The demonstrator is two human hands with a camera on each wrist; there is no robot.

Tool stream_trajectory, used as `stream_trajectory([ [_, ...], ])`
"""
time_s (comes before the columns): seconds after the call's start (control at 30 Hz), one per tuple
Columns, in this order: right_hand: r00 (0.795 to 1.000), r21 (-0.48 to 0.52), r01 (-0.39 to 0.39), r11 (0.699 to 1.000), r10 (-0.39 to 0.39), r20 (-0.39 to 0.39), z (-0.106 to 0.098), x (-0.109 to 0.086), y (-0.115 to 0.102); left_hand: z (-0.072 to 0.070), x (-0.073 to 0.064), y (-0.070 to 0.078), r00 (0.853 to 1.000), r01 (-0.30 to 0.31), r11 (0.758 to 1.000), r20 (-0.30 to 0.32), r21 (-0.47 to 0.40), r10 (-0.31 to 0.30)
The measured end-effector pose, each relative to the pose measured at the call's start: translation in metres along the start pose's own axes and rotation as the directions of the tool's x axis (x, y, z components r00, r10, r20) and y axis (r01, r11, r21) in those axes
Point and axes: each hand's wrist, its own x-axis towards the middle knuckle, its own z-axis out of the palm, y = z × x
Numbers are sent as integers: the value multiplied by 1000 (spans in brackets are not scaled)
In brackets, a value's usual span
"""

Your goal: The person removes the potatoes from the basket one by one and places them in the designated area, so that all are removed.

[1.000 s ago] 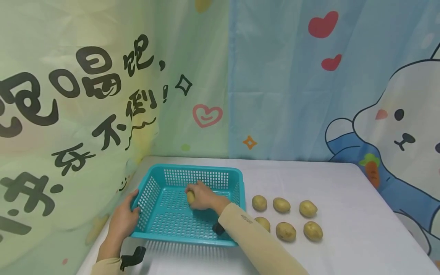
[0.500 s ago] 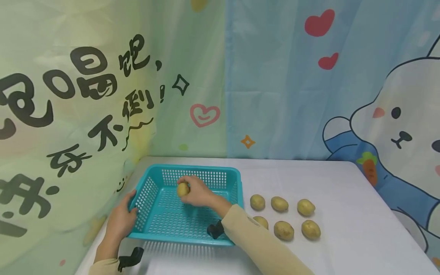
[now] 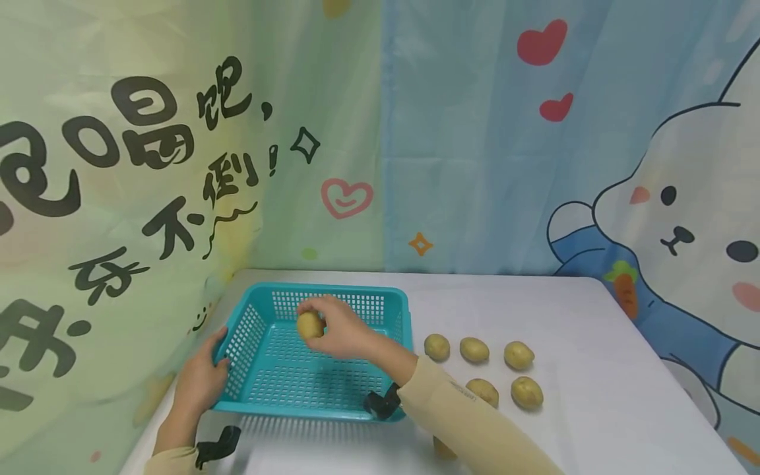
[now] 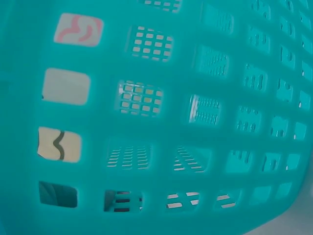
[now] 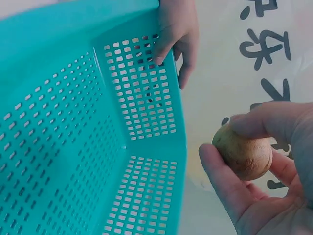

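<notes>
A turquoise plastic basket (image 3: 320, 415) with perforated walls stands on the table. My left hand (image 3: 200, 379) grips its left rim, thumb inside and fingers outside, as the right wrist view of that hand (image 5: 178, 39) also shows. Over the back left of the basket, my right hand (image 3: 344, 330) holds a potato (image 3: 310, 326) between thumb and fingers. Up close in the right wrist view, the potato (image 5: 243, 152) is brown and roundish, apart from the basket. The left wrist view is filled by the perforated basket wall (image 4: 98, 117); the left hand does not show there.
Several potatoes lie in rows right of the basket, among them one at the back (image 3: 437, 347) and one at the right (image 3: 526, 393). Another potato (image 3: 444, 448) is partly hidden by the right sleeve (image 3: 469, 415). A printed curtain (image 3: 463, 165) hangs behind the white table (image 3: 594, 422).
My right hand has risen from low in the basket and moved left and slightly back with the potato. The left hand keeps its grip on the rim. The head view has turned slightly right.
</notes>
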Motion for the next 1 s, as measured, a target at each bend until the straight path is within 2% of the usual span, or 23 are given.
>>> stream_trajectory([
  [0.23,1000,68,-1,998,1,2,-8,-29,7,0,1,1,1000,-9,1000,2,-7,9],
  [0.5,995,207,-28,978,46,-86,-24,-65,28,-2,-1,0,1000,-18,1000,4,-3,18],
  [0.7,979,241,-24,970,71,-190,-29,-86,47,-2,-2,0,1000,-11,1000,-6,6,11],
  [0.8,967,284,-43,958,111,-230,-30,-96,55,-2,-2,0,1000,-18,1000,-10,11,18],
  [0.9,956,335,-67,940,156,-247,-35,-107,59,-2,-2,0,1000,-22,1000,-10,13,22],
  [1.0,947,331,-100,938,192,-257,-41,-118,65,-2,-2,2,1000,-20,1000,-4,6,20],
])
